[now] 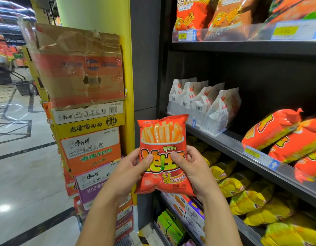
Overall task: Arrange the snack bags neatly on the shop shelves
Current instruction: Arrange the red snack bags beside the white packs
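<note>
Stacked noodle cartons [90, 132]: left, against the yellow pillar [126, 50].
Your left hand [130, 167]: grips the left edge of the red fries snack bag [162, 137].
Bag: upright, held in front of the shelving.
Your right hand [192, 169]: grips its right edge.
White snack bags [207, 105]: standing on the middle shelf [230, 146].
Orange bags [281, 135]: lying further right.

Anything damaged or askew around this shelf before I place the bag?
Yes. The top cardboard box on the stack left of the shelves is crumpled, with a hole torn in its front. On the middle shelf, the orange bags lie tipped over, while the white bags beside them stand upright.
</note>
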`<state>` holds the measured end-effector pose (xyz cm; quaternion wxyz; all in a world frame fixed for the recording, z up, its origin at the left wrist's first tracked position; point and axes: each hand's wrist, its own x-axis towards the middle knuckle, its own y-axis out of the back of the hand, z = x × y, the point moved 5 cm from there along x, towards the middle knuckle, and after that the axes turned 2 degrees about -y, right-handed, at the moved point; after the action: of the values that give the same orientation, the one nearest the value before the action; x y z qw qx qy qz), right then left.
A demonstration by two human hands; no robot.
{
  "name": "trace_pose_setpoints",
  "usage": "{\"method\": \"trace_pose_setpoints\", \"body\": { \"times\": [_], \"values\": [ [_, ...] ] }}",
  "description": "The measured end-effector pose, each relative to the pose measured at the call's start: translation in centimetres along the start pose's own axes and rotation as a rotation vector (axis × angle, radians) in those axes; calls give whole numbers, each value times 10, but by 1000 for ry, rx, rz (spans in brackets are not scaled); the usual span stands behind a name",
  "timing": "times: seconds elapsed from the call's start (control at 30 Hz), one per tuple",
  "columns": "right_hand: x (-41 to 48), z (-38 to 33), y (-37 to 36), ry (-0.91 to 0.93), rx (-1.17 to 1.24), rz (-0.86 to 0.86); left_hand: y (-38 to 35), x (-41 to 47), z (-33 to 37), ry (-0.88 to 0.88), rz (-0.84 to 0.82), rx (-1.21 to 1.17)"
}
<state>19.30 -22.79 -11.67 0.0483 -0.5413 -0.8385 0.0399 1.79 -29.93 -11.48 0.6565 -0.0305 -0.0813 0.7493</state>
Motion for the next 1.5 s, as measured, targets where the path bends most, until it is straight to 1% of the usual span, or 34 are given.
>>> {"method": "trace_pose_setpoints", "body": {
  "times": [0.13,0.33,0.43,0.63,0.73,0.83,0.9,0.93,1.0,1.07,1.13,1.2,1.27,1.37,1.43,1.5],
  "values": [
    [0,-4,2,-32,-17,47,-5,6,-5,55,12,-55],
    [3,-7,14,-29,-48,113,-15,17,-11,110,35,-79],
    [7,-12,25,-30,-55,119,-23,27,-9,117,27,-76],
    [16,-38,54,14,-154,85,-50,56,7,26,26,-15],
    [26,-56,71,22,-218,80,-66,72,17,-14,26,-21],
    [37,-83,90,85,-325,86,-85,87,29,-74,21,-32],
    [39,-106,103,137,-463,109,-97,99,36,-120,24,-42],
    [38,-118,109,151,-570,130,-103,105,39,-142,26,-41],
    [34,-143,126,187,-892,211,-115,116,43,-174,40,-22],
    [29,-164,142,302,-1221,273,-128,127,47,-203,49,-9],
    [26,-177,157,378,-1484,288,-141,138,49,-231,59,3],
    [25,-184,175,424,-1699,325,-156,150,51,-261,63,19],
    [25,-187,190,415,-1864,338,-172,159,52,-288,61,32],
    [24,-190,209,326,-2063,344,-198,174,52,-321,46,40],
    [21,-192,219,223,-2137,332,-214,186,49,-360,71,108],
    [19,-192,229,172,-2141,320,-228,199,45,-390,105,175]
  ]
}}
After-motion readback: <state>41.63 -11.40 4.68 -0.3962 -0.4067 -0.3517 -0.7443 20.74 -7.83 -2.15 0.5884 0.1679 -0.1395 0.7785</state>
